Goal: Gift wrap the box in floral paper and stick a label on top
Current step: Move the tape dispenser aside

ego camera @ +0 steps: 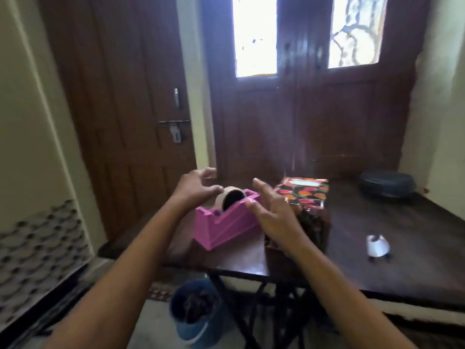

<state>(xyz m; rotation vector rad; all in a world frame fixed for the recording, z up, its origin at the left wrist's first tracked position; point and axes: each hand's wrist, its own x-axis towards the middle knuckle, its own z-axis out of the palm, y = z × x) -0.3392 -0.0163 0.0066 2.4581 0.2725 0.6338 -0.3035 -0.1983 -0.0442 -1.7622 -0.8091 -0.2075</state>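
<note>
Right hand (273, 214) splayed, left hand (195, 186) loosely curled

- On my feed, the left forearm (141, 250) is bare along all its length in view, slender and smooth.
- The left hand (195, 186) is bare too, with slim fingers; blur softens its edges.
- The right forearm (334, 278) is bare from the frame's lower edge to the wrist.
- The right hand (274, 212) is bare, its fingers long; I cannot make out finer detail through the blur.
</note>
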